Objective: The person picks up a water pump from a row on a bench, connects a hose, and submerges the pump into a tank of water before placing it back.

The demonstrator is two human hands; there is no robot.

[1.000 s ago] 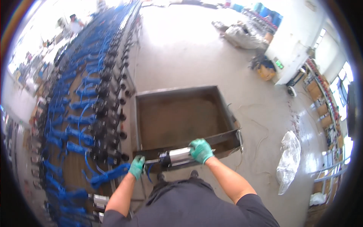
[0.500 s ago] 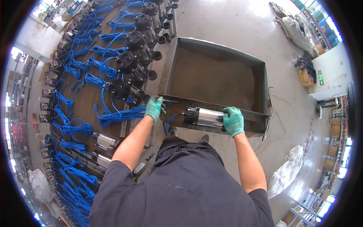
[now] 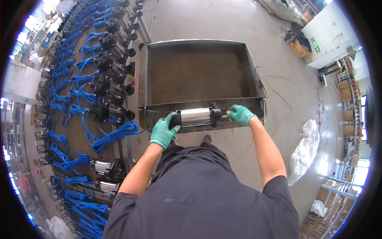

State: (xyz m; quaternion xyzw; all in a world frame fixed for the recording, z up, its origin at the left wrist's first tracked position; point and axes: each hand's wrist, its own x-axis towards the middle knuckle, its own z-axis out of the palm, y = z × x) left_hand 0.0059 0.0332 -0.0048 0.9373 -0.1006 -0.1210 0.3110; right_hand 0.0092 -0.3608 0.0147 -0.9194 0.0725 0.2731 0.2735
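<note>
A submersible pump (image 3: 195, 117) with a shiny metal barrel and black end pieces lies on its side on the ledge (image 3: 238, 124) along the tank's near side. My left hand (image 3: 161, 132), in a green glove, grips the pump's left black end with its thumb and fingers. Just beyond the pump's right end is my right hand (image 3: 240, 114), gloved alike, with its fingers drawn together. A thin, short piece seems to lie between those fingers and the pump, too blurred to name.
Behind the ledge stands a rectangular metal tank (image 3: 245, 65) of brownish water. A long table at left carries several upright pumps (image 3: 107, 88) and blue cable bundles (image 3: 115, 137). A hose (image 3: 288, 105) and clear plastic sheeting (image 3: 304, 149) lie on the floor at right.
My left hand has come from the tank's near left corner onto the pump's left end. My right hand has left the barrel and moved off its right end. The view has shifted.
</note>
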